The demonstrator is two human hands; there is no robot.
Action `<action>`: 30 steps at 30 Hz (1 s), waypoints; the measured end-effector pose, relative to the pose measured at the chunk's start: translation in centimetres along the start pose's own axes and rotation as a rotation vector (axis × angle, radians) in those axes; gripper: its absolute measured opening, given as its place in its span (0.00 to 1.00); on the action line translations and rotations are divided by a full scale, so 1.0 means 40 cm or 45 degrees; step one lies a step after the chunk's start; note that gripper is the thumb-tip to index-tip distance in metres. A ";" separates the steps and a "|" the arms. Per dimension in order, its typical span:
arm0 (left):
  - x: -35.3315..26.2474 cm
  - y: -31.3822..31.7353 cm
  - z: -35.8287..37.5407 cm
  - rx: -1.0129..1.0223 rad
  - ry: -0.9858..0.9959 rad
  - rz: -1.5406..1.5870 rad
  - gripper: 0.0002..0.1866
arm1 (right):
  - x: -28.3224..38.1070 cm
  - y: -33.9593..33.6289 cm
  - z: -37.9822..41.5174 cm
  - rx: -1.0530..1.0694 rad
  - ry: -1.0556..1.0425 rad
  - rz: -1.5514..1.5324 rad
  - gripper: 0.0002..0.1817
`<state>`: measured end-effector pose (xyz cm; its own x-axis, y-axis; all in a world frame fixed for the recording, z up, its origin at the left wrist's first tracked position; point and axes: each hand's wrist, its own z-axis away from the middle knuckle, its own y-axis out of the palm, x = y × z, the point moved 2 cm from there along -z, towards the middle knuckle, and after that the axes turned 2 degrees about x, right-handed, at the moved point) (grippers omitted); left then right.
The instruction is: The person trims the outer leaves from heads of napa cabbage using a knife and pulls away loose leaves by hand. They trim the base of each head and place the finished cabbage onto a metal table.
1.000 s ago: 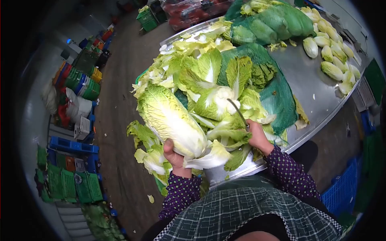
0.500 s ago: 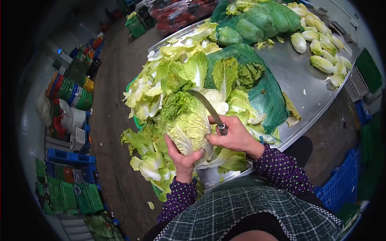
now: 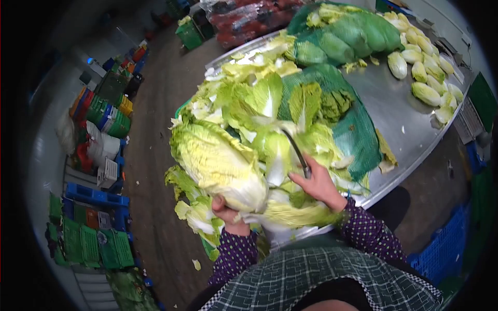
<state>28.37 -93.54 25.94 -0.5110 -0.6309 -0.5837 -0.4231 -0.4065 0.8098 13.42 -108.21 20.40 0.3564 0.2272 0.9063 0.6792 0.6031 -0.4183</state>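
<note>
A large pale-yellow cabbage head (image 3: 218, 166) lies tilted in my left hand (image 3: 229, 211), its base toward me and its leafy top pointing up and left. My left fingers are wrapped round its lower end, partly hidden beneath it. To the right, my right hand (image 3: 317, 182) is closed on the handle of a curved knife (image 3: 296, 150), whose blade points up and left over loose leaves. A blurred yellow-green leaf (image 3: 298, 213) is just below my right hand. Green netting (image 3: 355, 140) lies behind and right of the knife.
Loose leaves (image 3: 238, 85) heap along the left side of the metal table (image 3: 386, 96). A filled green net bag (image 3: 353, 39) and trimmed cabbages (image 3: 425, 93) are at the back. A blue crate (image 3: 441, 243) stands at the right; stacked crates (image 3: 106, 122) line the left.
The cabbage has swung up and left in my left hand and now shows its side. My right hand has come away from it rightward with the knife. The view has shifted slightly.
</note>
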 end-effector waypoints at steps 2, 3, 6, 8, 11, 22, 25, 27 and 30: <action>0.026 -0.010 -0.007 0.089 -0.054 0.061 0.44 | 0.188 -0.059 0.022 0.068 -0.352 -0.277 0.35; 0.045 0.006 -0.005 0.031 0.023 -0.028 0.44 | 0.226 -0.053 0.036 0.135 -0.483 -0.333 0.35; 0.067 -0.002 0.000 0.057 0.050 -0.165 0.42 | 0.247 -0.027 0.057 0.026 -0.688 -0.245 0.31; 0.068 0.004 0.004 0.046 0.107 -0.225 0.42 | 0.243 -0.028 0.058 0.214 -0.401 -0.601 0.27; 0.062 0.010 0.020 0.006 0.190 -0.345 0.42 | 0.224 -0.028 0.056 0.248 -0.369 -0.525 0.25; 0.080 0.017 0.014 -0.054 0.412 -0.537 0.42 | 0.179 -0.017 0.044 0.192 -0.414 -0.459 0.17; 0.062 0.014 -0.001 -0.110 0.299 -0.362 0.43 | 0.143 -0.007 0.043 0.079 -0.235 -0.722 0.11; 0.044 0.038 -0.010 -0.162 0.199 -0.237 0.43 | 0.148 -0.006 0.040 -0.036 -0.402 -0.594 0.10; 0.042 0.043 -0.013 -0.105 0.152 -0.300 0.43 | 0.186 -0.030 0.031 -0.164 -0.630 -0.455 0.08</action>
<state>27.19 -95.63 26.38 -0.3122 -0.5837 -0.7495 -0.4548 -0.6009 0.6573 14.48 -106.31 27.71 -0.2256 0.3744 0.8994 0.7843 0.6174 -0.0603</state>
